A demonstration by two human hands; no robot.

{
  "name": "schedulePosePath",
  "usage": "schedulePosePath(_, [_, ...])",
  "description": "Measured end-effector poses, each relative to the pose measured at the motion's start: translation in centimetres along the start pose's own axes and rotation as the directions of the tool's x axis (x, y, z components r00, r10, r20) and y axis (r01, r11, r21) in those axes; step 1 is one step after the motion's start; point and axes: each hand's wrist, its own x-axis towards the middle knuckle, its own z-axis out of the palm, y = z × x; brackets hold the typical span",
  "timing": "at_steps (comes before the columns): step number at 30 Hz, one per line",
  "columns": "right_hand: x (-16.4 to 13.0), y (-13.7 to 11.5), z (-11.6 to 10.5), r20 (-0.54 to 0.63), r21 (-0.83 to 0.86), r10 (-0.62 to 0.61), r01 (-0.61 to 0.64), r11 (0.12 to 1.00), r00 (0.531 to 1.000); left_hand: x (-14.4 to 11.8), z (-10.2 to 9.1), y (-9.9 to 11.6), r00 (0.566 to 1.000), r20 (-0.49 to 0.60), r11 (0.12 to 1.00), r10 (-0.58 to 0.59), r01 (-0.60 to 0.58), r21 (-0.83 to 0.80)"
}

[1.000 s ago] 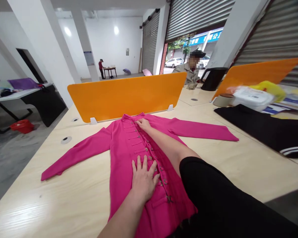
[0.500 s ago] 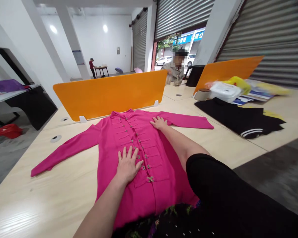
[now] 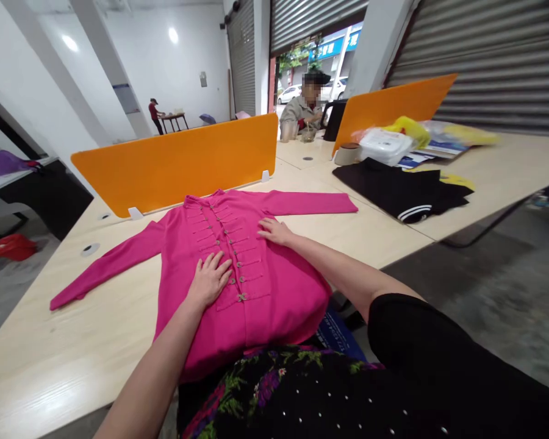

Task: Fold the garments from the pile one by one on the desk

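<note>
A magenta long-sleeved jacket (image 3: 196,332) with a stand collar and a row of frog fastenings lies face up on the pale wooden table (image 3: 91,341). Its sleeves stretch out to both sides, and its hem hangs over the near edge. My left hand (image 3: 209,279) rests flat on the front, just left of the lower fastenings, fingers spread. On the jacket's right chest lies my right hand (image 3: 275,231), palm down with fingers apart. Neither hand grips the cloth.
An orange divider (image 3: 178,161) stands behind the collar. To the right lie a folded black garment (image 3: 393,189), a roll of tape (image 3: 348,154) and white plastic-wrapped packages (image 3: 384,145). Across the table sits a person (image 3: 302,110); another stands far back. A red basin (image 3: 11,247) is at left.
My right hand has slid down the jacket's right side toward me. The left hand stays on the front by the lower fastenings. The view has shifted, showing more of the hem.
</note>
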Motion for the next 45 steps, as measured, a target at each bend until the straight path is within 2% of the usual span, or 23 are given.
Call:
schedulePosePath(3, [-2.2,2.0,-1.9,-0.183,0.101,0.127,-0.11,0.989,0.975,0.0,-0.2,0.0,1.0,0.019,1.0,-0.012,0.012,0.026])
schedulePosePath(4, [-3.5,2.5,-2.3,-0.206,0.115,0.186,-0.165,0.98,0.961,0.1,-0.2,0.0,1.0,0.023,0.999,-0.017,0.016,0.034])
schedulePosePath(7, [-8.6,3.3,-2.5,-0.094,0.116,0.289,-0.278,0.953,0.953,0.1,-0.5,0.2,0.999,0.037,0.998,-0.032,0.03,0.049])
schedulePosePath(9, [-12.0,3.0,-1.9,-0.022,0.11,0.276,-0.272,0.956,0.961,0.1,-0.7,0.3,0.998,0.051,0.998,-0.039,0.036,0.061])
schedulePosePath(11, [-14.6,2.3,-1.2,-0.046,0.104,0.233,-0.227,0.968,0.971,0.1,-0.8,0.4,0.997,0.056,0.996,-0.05,0.045,0.079])
schedulePosePath(13, [-16.0,2.0,-0.9,-0.121,0.114,0.244,-0.23,0.966,0.962,0.2,-0.8,0.4,0.997,0.055,0.994,-0.061,0.055,0.092])
schedulePosePath(16, [-16.4,3.0,-1.2,-0.209,0.208,0.391,-0.35,0.913,0.896,0.1,-0.9,0.4,0.997,0.049,0.995,-0.055,0.051,0.085])
schedulePosePath(18, [-16.3,4.1,-1.6,-0.212,0.287,0.447,-0.382,0.879,0.869,0.1,-0.7,0.3,0.998,0.043,0.996,-0.046,0.043,0.073])
schedulePosePath(22, [-16.8,5.3,-1.8,-0.179,0.424,0.39,-0.287,0.859,0.904,0.1,-0.2,0.0,0.999,0.01,0.998,-0.036,0.036,0.045])
schedulePosePath(24, [-17.7,5.0,-2.0,-0.199,0.446,0.394,-0.275,0.852,0.897,0.1,0.1,-0.2,0.999,-0.026,0.999,-0.026,0.026,0.023])
schedulePosePath(27, [-19.3,3.3,-2.4,-0.371,0.403,0.374,-0.215,0.889,0.85,-0.1,-0.2,-0.1,0.991,-0.131,1.0,0.016,-0.016,0.001])
schedulePosePath(29, [-20.3,1.2,-2.7,-0.452,0.376,0.268,-0.091,0.922,0.85,-0.4,-0.8,0.4,0.983,-0.18,0.999,0.044,-0.044,0.005])
schedulePosePath(30, [-20.6,-0.1,-2.6,-0.444,0.381,0.192,-0.01,0.925,0.875,-0.6,-1.2,0.9,0.982,-0.185,0.999,0.041,-0.039,0.015])
schedulePosePath(32, [-21.0,-3.1,-2.2,-0.354,0.401,0.025,0.127,0.907,0.935,-1.2,-2.1,2.3,0.987,-0.158,0.999,-0.003,0.009,0.038])
schedulePosePath(35, [-20.7,-7.4,-1.2,-0.175,0.299,-0.149,0.196,0.934,0.973,-2.7,-3.2,5.3,0.992,-0.086,0.995,-0.095,0.098,0.022])
schedulePosePath(38, [-20.2,-10.2,-0.7,-0.031,0.088,-0.118,0.12,0.989,0.993,-4.6,-3.6,8.3,0.993,0.016,0.994,-0.113,0.113,-0.012])
schedulePosePath(41, [-19.8,-11.1,-1.1,0.054,-0.02,-0.061,0.062,0.998,0.997,-6.0,-3.4,9.6,0.993,0.05,0.994,-0.111,0.111,-0.009])
schedulePosePath(43, [-19.4,-10.8,-1.4,0.065,0.007,-0.042,0.042,0.999,0.997,-6.4,-3.2,9.5,0.99,0.026,0.986,-0.139,0.141,-0.091])
schedulePosePath(45, [-18.8,-9.6,-1.4,0.04,0.159,-0.026,0.019,0.987,0.999,-6.1,-2.9,9.0,0.984,-0.003,0.948,-0.179,0.172,-0.269])
